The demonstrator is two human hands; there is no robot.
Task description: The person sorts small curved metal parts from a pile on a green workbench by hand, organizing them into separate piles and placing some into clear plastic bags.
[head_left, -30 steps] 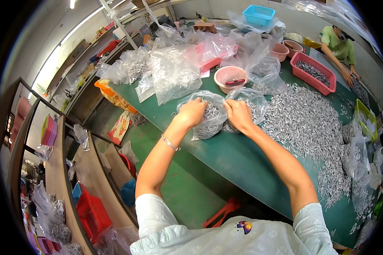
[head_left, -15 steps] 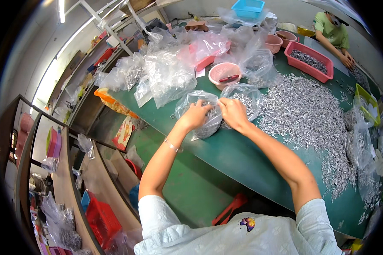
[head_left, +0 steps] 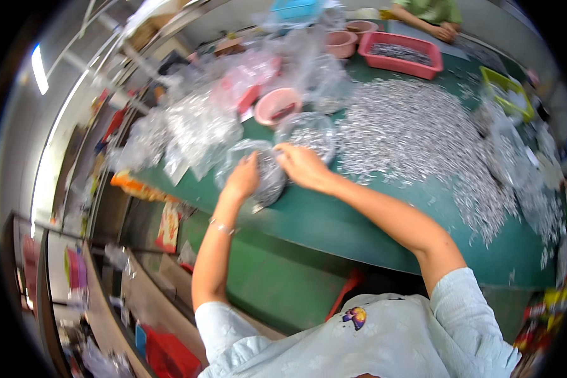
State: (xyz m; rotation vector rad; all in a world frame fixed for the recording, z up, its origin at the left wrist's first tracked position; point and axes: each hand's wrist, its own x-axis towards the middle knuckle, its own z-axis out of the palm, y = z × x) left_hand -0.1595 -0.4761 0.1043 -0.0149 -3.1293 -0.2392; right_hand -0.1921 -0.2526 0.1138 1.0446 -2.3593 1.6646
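A clear plastic bag [head_left: 272,183] partly filled with small silvery metal pieces stands on the green table [head_left: 321,220]. At the left of its mouth is my left hand [head_left: 242,177], fingers curled together at the plastic; the fingertips are blurred. My right hand [head_left: 302,166] is closed in a pinch on the right side of the rim. Just behind the right hand sits a second open clear bag [head_left: 324,129], also holding silvery pieces. To its right spreads a wide heap of small curved metal pieces [head_left: 409,126].
Beyond the bags is a pink basket [head_left: 277,104] with a red tool in it. Filled plastic bags [head_left: 198,129] crowd the left. A pink tray [head_left: 400,55] of pieces stands at the back, near another person's hands [head_left: 446,31]. On the right is a green basket [head_left: 507,94].
My view has turned, so the table and its contents sit further left and higher. My left hand's fingers, spread over the bag's mouth before, are now drawn together. The right hand keeps its pinch.
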